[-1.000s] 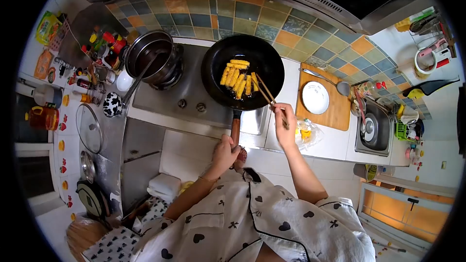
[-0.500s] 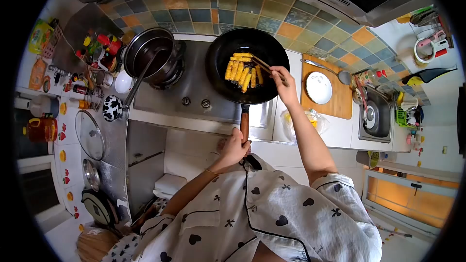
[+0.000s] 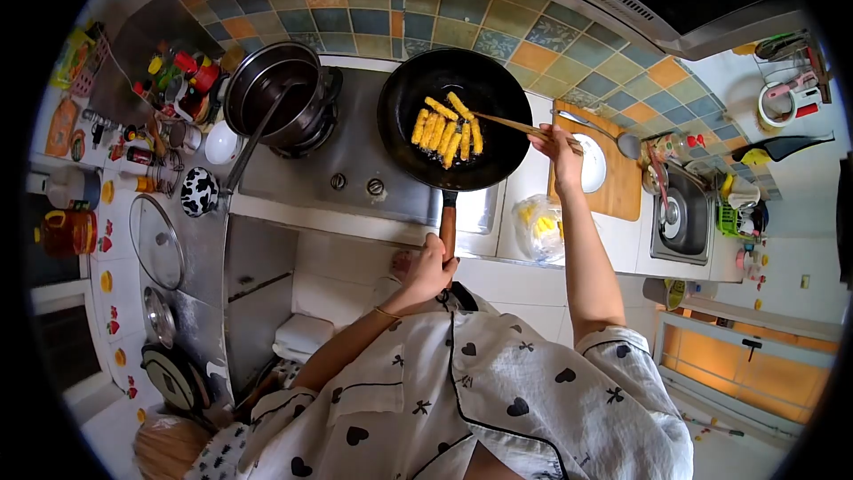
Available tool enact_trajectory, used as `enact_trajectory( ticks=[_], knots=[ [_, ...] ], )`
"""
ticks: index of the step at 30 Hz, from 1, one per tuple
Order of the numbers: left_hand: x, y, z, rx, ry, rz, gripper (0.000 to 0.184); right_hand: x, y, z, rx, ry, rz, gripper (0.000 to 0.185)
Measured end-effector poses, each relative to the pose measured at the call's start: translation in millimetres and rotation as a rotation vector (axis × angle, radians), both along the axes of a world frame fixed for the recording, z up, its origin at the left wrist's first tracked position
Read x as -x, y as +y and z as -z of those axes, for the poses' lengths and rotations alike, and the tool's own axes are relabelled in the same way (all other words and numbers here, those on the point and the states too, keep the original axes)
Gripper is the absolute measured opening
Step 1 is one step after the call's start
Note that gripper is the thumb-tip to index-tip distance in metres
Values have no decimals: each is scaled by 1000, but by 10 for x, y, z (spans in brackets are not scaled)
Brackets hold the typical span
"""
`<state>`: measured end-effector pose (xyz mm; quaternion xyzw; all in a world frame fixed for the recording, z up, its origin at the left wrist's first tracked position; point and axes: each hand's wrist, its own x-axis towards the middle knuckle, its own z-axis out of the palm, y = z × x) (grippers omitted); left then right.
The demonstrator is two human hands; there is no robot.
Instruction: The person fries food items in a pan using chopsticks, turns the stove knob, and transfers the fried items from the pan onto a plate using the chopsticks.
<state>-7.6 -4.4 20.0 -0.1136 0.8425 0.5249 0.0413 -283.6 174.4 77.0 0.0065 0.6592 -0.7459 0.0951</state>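
A black wok [image 3: 413,80] holds several golden sticks of food [image 3: 449,131] in shiny oil. My left hand [image 3: 428,271] is wrapped round the wok's wooden handle [image 3: 449,222]. In my right hand [image 3: 562,158] are wooden chopsticks [image 3: 508,124], their tips over the right side of the wok, near the upper sticks. Whether the tips touch any food cannot be made out. Just beyond that hand a white plate [image 3: 593,165] lies on a wooden cutting board [image 3: 619,187], partly hidden by the hand.
A steel pot [image 3: 253,93] with a ladle stands on the left burner. A plastic bag [image 3: 538,229] with yellow pieces lies on the counter right of the wok. A spatula [image 3: 627,143] rests on the board. Farther right is the sink [image 3: 697,240]; a glass lid [image 3: 157,243] is at the left.
My right hand has moved right, drawing the chopsticks away from the wok's middle. Two upper food sticks have shifted and now lie slanted. Earlier, my left hand closed more fully round the handle.
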Motion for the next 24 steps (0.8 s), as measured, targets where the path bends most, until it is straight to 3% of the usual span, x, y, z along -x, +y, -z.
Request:
enact_trajectory(
  ticks=[4, 15, 22, 24],
  knots=[
    [3, 0, 15, -16, -39, -9, 35, -146, -123, -69, -59, 208, -43, 22],
    [-4, 3, 27, -42, -39, -20, 37, -533, -402, -62, -392, 446, -174, 16],
    [15, -6, -74, -77, -139, -23, 36, -573, -406, -103, -309, 386, -143, 16],
    [14, -1, -63, -83, -121, -27, 36, -621, -434, -148, -431, 423, -176, 16]
  ],
)
